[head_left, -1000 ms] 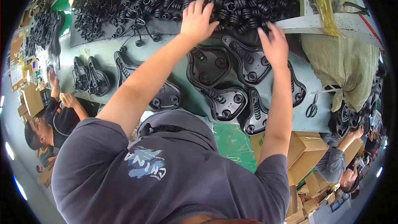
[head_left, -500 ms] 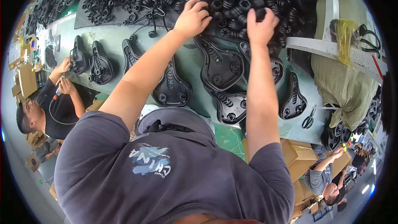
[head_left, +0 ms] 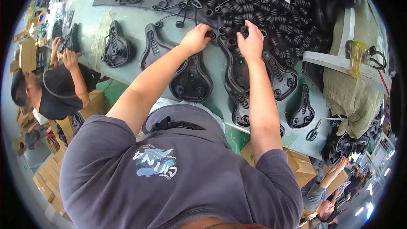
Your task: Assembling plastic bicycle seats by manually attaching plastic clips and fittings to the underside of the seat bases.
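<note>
While a coworker sits nearby, left hand (head_left: 196,38) and right hand (head_left: 251,41) each pinch black springs (head_left: 271,4) above upturned saddles (head_left: 190,78)

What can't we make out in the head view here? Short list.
- Left hand: fingertips buried in the pile of black springs; what they pinch is hidden.
- Right hand: its grip is covered by its own back.
- Saddle under the right forearm: partly hidden by the arm.
- Scissors: too small for detail.
- Spring pile's far end: cut off by the top rim.
</note>
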A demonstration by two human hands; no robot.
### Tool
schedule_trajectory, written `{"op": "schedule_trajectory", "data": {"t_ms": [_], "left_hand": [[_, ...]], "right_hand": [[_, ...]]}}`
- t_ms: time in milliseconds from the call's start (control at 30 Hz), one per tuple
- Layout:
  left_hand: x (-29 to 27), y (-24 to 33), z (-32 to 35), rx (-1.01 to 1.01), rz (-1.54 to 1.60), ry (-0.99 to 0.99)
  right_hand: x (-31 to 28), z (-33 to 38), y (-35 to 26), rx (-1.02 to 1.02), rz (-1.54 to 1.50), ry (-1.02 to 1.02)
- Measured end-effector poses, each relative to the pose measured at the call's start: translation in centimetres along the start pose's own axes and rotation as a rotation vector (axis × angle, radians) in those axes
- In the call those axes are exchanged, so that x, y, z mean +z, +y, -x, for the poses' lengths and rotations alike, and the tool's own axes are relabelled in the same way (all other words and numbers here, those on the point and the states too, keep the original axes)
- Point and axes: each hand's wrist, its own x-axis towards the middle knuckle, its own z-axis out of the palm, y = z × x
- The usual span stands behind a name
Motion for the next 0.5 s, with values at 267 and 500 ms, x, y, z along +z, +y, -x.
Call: {"op": "schedule_trajectory", "data": {"t_ms": [267,500], "left_hand": [[-4.5,-0.8,10.8,-0.319,0.936,0.146],[-9.8,-3.5,19.7,-0.624,1.143,0.188]], "right_hand": [[-2.0,4.6,-7.6,0.067,-0.539,-0.001],[1.7,10.8,-13.3,0.573,-0.861,-0.369]]}}
